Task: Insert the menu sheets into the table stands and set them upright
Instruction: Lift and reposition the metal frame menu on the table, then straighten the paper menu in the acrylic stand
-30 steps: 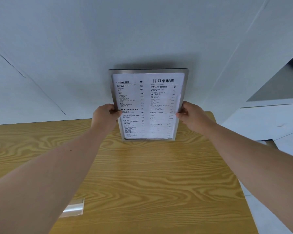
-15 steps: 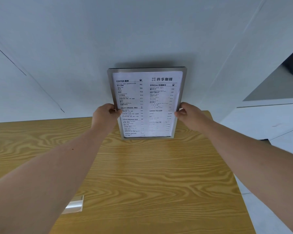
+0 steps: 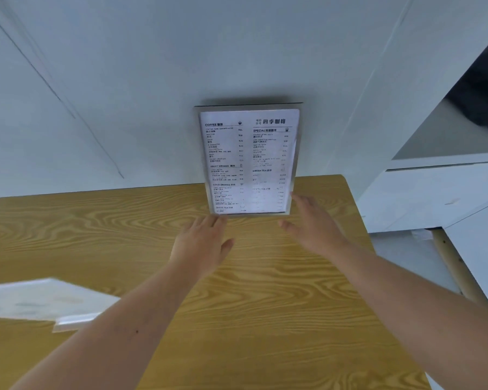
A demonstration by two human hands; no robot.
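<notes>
A clear table stand (image 3: 295, 153) holding a printed menu sheet (image 3: 248, 161) stands upright at the far edge of the wooden table (image 3: 251, 305), against the white wall. My left hand (image 3: 202, 243) hovers flat just below the stand's lower left corner, fingers apart, holding nothing. My right hand (image 3: 313, 223) is spread beside the stand's lower right corner, its fingertips very near the frame. Whether either hand touches the stand I cannot tell. A second clear stand with a sheet (image 3: 40, 302) lies flat at the table's left, blurred.
The white wall (image 3: 124, 80) rises directly behind the table. White cabinets (image 3: 434, 198) stand to the right, past the table's right edge. A wooden leg (image 3: 451, 266) shows beside the floor there.
Both hands have let go of the stand's sides and dropped back toward me, fingers spread. The stand now stands by itself. The view has tilted down, showing the flat stand at left.
</notes>
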